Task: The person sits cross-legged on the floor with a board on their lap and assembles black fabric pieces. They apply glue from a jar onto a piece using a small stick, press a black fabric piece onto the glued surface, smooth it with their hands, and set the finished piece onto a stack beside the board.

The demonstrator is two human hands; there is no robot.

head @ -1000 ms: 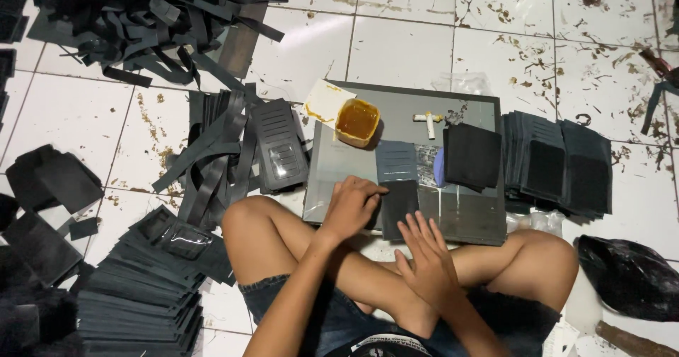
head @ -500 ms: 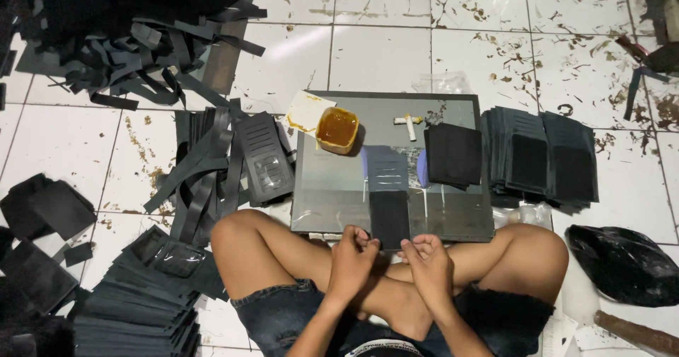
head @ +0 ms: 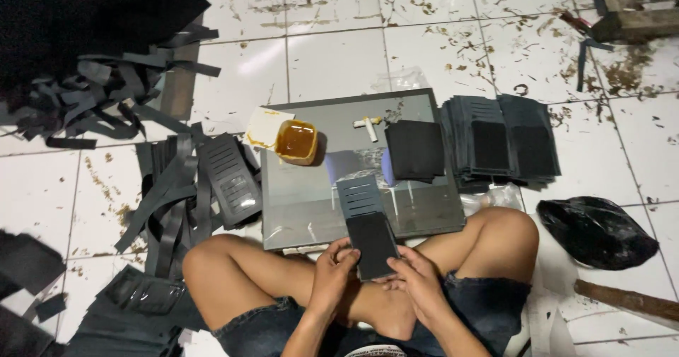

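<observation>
Both hands, left hand (head: 332,268) and right hand (head: 417,283), are pinching the black panel (head: 371,244) (seemingly thin, light, flexible) by its lower edges.

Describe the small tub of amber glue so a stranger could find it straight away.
Start at the grey board lying flat on the white tiled floor in front of the seated person's knees. At its far left corner stands the small tub, open, beside a pale lid. It is the only amber, glossy thing among black and grey pieces.

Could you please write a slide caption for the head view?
Seated cross-legged, left hand and right hand hold a black panel over a grey board.
</observation>
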